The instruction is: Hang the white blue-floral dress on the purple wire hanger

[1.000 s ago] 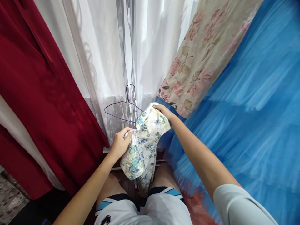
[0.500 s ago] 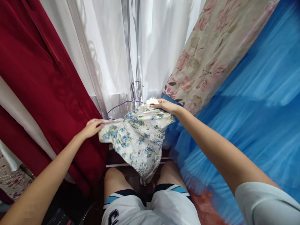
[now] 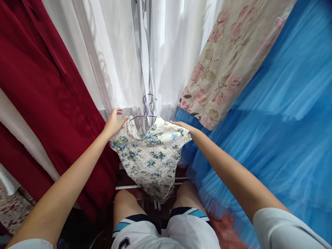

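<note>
A white blouse (image 3: pixel 153 159) with blue and yellow-green flowers hangs on a thin purple hanger (image 3: pixel 145 110), its neckline facing up. Both of its shoulders now lie over the hanger's arms. My left hand (image 3: pixel 114 123) is at the blouse's left shoulder, fingers raised and apart, the thumb touching the cloth near the collar. Along the right shoulder lies my right hand (image 3: pixel 183 126), with its fingers stretched out flat on or just behind the fabric; part of it is hidden by the sleeve.
White curtain-like cloth (image 3: pixel 173 52) hangs behind the hanger. Dark red fabric (image 3: pixel 64 103) drapes on the left. On the right are a beige cloth with pink flowers (image 3: pixel 220 76) and a blue tulle skirt (image 3: pixel 272 121). My knees and white shorts (image 3: pixel 192 231) are below.
The blouse has gone from bunched and tilted to spread evenly on the hanger, neckline showing. My left hand rose and loosened; my right hand slid outward and down, its pinch released.
</note>
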Motion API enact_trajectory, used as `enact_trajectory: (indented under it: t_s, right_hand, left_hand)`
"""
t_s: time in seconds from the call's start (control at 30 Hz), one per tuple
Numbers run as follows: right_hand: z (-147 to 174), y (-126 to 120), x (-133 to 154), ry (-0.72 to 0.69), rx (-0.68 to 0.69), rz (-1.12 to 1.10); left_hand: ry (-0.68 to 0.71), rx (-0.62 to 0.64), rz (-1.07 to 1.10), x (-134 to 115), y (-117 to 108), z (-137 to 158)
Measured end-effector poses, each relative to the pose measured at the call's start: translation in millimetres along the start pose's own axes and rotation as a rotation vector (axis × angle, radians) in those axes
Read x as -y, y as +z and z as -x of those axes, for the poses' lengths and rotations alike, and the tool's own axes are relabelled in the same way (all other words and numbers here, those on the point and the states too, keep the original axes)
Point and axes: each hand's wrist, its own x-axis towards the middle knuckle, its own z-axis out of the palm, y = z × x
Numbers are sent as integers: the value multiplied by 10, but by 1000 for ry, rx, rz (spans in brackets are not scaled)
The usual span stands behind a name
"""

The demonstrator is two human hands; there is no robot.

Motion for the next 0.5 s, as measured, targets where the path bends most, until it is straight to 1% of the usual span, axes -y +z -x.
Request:
enact_trajectory:
  t_s: [0.03, 0.07, 0.13, 0.17, 0.2, 0.23, 0.27, 0.33, 0.4, 0.47, 0.5]
  right_hand:
    - [113, -8, -56, 12, -17, -38]
    - [238, -4, -111, 5, -53, -83]
    - [470, 33, -193, -55, -159, -154]
    - [553, 58, -205, -104, -224, -174]
    - [603, 82, -191, -152, -285, -184]
    - [617, 104, -147, -183, -330, -189]
    - [597, 123, -76, -192, -362, -205]
    - [501, 175, 125, -154, -401, -265]
    - [425, 290, 360, -128, -419, -284]
    - [469, 503, 580, -192, -374, -202]
    - [544, 640, 673, -261, -294, -121]
  left_hand:
    - [-14, -9, 12, -14, -18, 63]
    - [-10, 25, 30, -20, -35, 128]
    - [38, 125, 34, -34, -55, 242]
    - [66, 147, 5, -50, -54, 278]
    - [89, 138, -42, -72, -47, 294]
    - [100, 101, -98, -100, -35, 288]
    - [100, 59, -157, -130, -20, 260]
    - [85, -12, -254, -179, 15, 160]
    - [55, -55, -308, -201, 51, 50]
    - [-24, -74, -269, -195, 90, -15]
    - [-78, -72, -221, -188, 112, -21]
